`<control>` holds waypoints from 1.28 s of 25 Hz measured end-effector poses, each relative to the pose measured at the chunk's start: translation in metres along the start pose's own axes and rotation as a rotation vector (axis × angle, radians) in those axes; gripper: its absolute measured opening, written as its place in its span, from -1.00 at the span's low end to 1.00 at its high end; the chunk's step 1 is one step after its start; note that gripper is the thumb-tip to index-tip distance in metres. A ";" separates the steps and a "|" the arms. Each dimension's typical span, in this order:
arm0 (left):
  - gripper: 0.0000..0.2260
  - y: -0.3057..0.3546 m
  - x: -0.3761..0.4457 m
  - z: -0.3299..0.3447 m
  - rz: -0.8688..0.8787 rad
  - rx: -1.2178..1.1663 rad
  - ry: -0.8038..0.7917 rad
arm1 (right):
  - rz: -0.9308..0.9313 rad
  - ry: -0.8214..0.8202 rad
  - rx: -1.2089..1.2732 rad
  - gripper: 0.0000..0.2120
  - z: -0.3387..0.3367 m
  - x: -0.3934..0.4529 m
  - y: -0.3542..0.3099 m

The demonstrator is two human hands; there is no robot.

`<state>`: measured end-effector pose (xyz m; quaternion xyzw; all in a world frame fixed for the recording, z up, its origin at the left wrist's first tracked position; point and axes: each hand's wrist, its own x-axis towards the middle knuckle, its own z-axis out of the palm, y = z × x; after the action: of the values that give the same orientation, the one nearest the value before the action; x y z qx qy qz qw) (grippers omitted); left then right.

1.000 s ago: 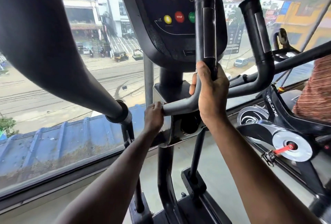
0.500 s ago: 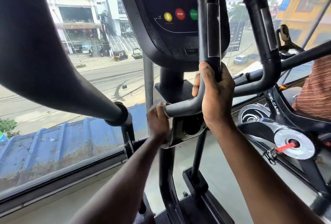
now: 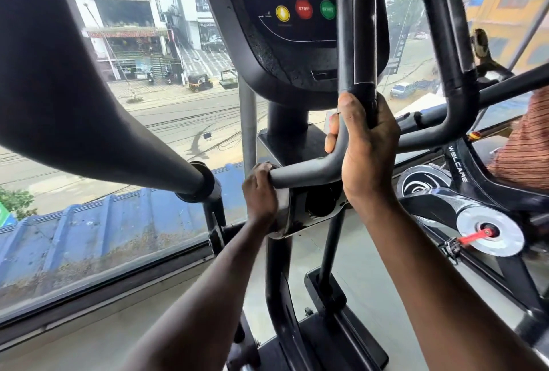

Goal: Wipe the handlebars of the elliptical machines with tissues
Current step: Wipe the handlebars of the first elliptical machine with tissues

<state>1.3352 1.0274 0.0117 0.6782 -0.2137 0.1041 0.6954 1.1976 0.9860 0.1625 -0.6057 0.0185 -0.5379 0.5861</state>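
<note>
My right hand (image 3: 367, 151) is clamped around the bend of the inner handlebar (image 3: 353, 53), thumb up along the black tube where its upright section curves into the horizontal run, fingertips (image 3: 330, 143) curling round the far side. My left hand (image 3: 260, 192) is closed on the low end of that same bar at about 9 o'clock from the right hand, where the tube meets the silvery metal housing (image 3: 292, 213); no tissue shows in either grip, so I cannot tell if one is tucked inside. The bar is a smooth matte black tube with a glossier sleeve on its upright. A second, matching handlebar (image 3: 451, 44) rises at 2 o'clock, flared open at the top. The console (image 3: 285, 23) sits at 12 o'clock, dark plastic with yellow, red and green round buttons. A thick tapered black arm (image 3: 89, 97) sweeps across from 10 o'clock, crowding the left side. Beyond is a large window (image 3: 118, 162) over a street and a blue corrugated roof. The floor (image 3: 371, 266) is pale and smooth. At 3 o'clock stands a neighbouring bike frame (image 3: 463, 192) with a shiny disc, close beside my right forearm.
</note>
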 end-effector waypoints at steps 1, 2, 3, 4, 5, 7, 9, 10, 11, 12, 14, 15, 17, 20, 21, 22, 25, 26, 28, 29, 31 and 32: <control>-0.62 -0.010 0.007 -0.005 -0.096 0.011 -0.038 | -0.007 -0.001 -0.002 -0.87 0.000 -0.001 -0.001; -0.62 -0.015 0.011 -0.008 -0.202 -0.031 -0.066 | -0.015 0.000 -0.004 -0.86 0.001 -0.001 -0.002; -0.64 -0.014 0.013 -0.010 -0.293 -0.085 -0.084 | -0.022 0.003 -0.006 -0.86 0.001 -0.002 -0.004; -0.66 -0.009 0.012 -0.009 -0.341 -0.119 -0.095 | -0.027 0.007 -0.010 -0.85 0.001 -0.002 -0.005; -0.67 0.000 0.011 -0.009 -0.337 -0.112 -0.103 | -0.023 0.010 -0.012 -0.85 0.001 -0.002 -0.005; -0.69 0.024 0.004 -0.006 -0.252 -0.060 -0.141 | -0.008 0.010 -0.009 -0.85 0.000 -0.001 -0.005; -0.70 0.059 -0.012 -0.005 -0.122 -0.024 -0.202 | 0.004 0.005 -0.018 -0.83 -0.001 -0.001 -0.005; -0.70 0.078 -0.020 -0.003 -0.061 -0.034 -0.228 | 0.011 0.006 -0.053 -0.82 -0.002 -0.001 -0.007; -0.70 0.098 -0.029 -0.001 -0.015 -0.053 -0.255 | 0.027 0.008 -0.095 -0.82 -0.003 0.000 -0.008; -0.68 0.118 -0.036 0.003 0.018 -0.095 -0.295 | 0.051 0.008 -0.142 -0.82 -0.004 0.002 -0.009; -0.59 0.158 -0.048 0.008 0.029 -0.255 -0.387 | 0.158 -0.044 -0.227 -0.73 -0.009 0.002 -0.014; -0.54 0.176 -0.052 0.008 0.016 -0.340 -0.417 | 0.205 -0.084 -0.264 -0.67 -0.014 -0.002 -0.016; -0.47 0.202 -0.057 0.003 -0.066 -0.508 -0.445 | 0.023 -0.080 -0.447 -0.58 -0.022 -0.025 -0.022; -0.26 0.220 -0.054 -0.013 -0.311 -0.688 -0.514 | -0.525 -0.041 -0.612 -0.58 -0.034 -0.061 -0.014; -0.21 0.223 -0.052 -0.019 -0.363 -0.708 -0.534 | -0.592 -0.102 -0.622 -0.62 -0.037 -0.062 -0.007; -0.18 0.225 -0.051 -0.024 -0.385 -0.720 -0.554 | -0.610 -0.153 -0.614 -0.67 -0.041 -0.058 -0.003; -0.19 0.231 -0.050 -0.024 -0.389 -0.734 -0.591 | -0.513 -0.074 -0.563 -0.82 -0.047 -0.028 -0.009; -0.21 0.234 -0.052 -0.022 -0.380 -0.730 -0.583 | -0.449 -0.004 -0.553 -0.80 -0.046 -0.012 -0.015; -0.23 0.239 -0.054 -0.019 -0.368 -0.650 -0.546 | -0.326 0.033 -0.505 -0.69 -0.041 0.017 -0.024; -0.25 0.236 -0.053 -0.017 -0.366 -0.607 -0.526 | -0.292 0.004 -0.480 -0.65 -0.037 0.022 -0.024; -0.30 0.231 -0.049 -0.011 -0.342 -0.518 -0.483 | -0.275 -0.005 -0.441 -0.65 -0.029 0.001 -0.013; -0.32 0.230 -0.048 -0.008 -0.327 -0.494 -0.470 | -0.253 0.014 -0.426 -0.64 -0.027 -0.017 -0.009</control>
<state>1.1942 1.0555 0.1972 0.5205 -0.2749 -0.2215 0.7774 1.1671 0.9814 0.1510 -0.7092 0.0597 -0.5951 0.3732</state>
